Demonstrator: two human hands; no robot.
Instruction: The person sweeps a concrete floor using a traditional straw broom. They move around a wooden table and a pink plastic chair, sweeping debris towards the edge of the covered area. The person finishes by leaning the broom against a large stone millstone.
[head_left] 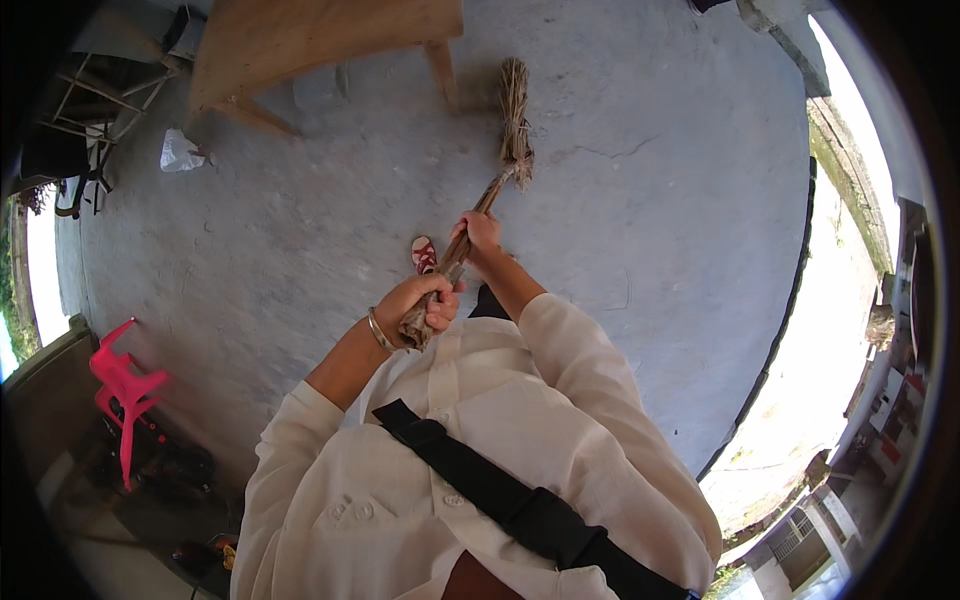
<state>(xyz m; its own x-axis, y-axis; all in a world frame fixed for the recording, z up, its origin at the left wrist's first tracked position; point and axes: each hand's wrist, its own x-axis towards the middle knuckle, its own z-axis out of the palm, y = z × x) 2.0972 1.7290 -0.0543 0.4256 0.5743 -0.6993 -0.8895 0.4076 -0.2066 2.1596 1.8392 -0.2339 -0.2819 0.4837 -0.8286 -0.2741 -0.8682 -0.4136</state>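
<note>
A straw broom (515,115) slants across the middle of the view, its bristle head away from me over the grey floor. Near the top end of the handle, close to my shirt, my left hand (425,302) is wrapped round it; a bracelet circles that wrist. Farther down the handle, toward the bristles, my right hand (480,232) grips it too. Both hands are closed on the broom, and the palms are hidden. Below the handle, a red and white shoe (424,254) shows on my foot.
A wooden table (320,35) stands at the far left, legs on the concrete floor (640,240). A white plastic bag (180,150) lies left of it. At the left is a pink plastic chair (125,385). Along the right, the floor ends at a dark edge (790,330) beside bright ground.
</note>
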